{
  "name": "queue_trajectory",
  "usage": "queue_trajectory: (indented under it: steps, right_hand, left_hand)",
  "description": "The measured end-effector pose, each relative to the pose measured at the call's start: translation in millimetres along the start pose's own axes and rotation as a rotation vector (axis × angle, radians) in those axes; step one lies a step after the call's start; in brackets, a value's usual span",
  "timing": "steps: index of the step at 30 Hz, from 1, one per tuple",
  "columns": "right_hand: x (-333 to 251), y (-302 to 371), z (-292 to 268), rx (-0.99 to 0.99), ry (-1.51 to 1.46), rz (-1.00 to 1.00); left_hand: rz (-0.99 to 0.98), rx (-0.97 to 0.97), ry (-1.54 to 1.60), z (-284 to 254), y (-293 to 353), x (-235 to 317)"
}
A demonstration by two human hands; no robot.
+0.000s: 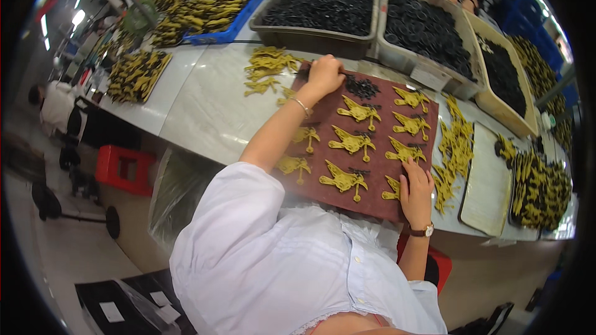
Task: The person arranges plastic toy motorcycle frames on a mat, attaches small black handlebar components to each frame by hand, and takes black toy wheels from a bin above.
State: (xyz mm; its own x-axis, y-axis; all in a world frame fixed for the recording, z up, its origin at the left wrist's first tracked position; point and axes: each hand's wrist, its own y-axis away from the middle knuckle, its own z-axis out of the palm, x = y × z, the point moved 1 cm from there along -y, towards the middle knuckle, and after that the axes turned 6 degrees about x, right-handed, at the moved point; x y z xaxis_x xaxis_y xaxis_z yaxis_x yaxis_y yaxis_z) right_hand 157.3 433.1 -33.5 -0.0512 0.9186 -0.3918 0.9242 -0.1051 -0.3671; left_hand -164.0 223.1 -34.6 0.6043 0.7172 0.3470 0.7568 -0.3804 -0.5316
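Left hand (324, 75) is reaching to the far left corner of the maroon mat (372, 177), fingers curled down at the mat edge beside a small heap of black rings (362, 87); can't tell if it's pinching anything. Right hand (416, 187) is resting flat on the mat's near right edge, fingers spread loosely, touching a yellow bird-shaped piece (392, 187).

Mat is lying on a pale, glossy worktable (205, 111) in a workshop with other workers at the far side.

Counting roughly eleven yellow pieces laid out in rows on the mat, flat rubbery-looking castings with a beak and stem. Loose yellow pile (268, 67) sitting just left of the mat, another pile (454, 149) just right. Three tubs of black rings (323, 6) standing far. Pale tray (489, 186) lying right, blue crate (217, 3) far left.
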Motion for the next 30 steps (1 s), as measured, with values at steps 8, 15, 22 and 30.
queue_trajectory:
  steps: [8, 15, 22, 30]
  right_hand:
    - [4, 1, 6, 0.012, -0.101, 0.033]
    - [-3, 8, -6, 0.114, -0.059, -0.017]
    - [-29, 44, -30, 0.291, -0.648, 0.175]
    - [-2, 93, -44, 0.136, -0.875, 0.358]
  left_hand:
    - [-0.106, 0.037, 0.447, -68, 19, 36]
    - [0.037, -0.061, 0.690, -96, 99, 117]
    - [-0.001, -0.270, 0.964, -83, 172, 201]
    - [-0.040, -0.386, 1.010, -74, 214, 244]
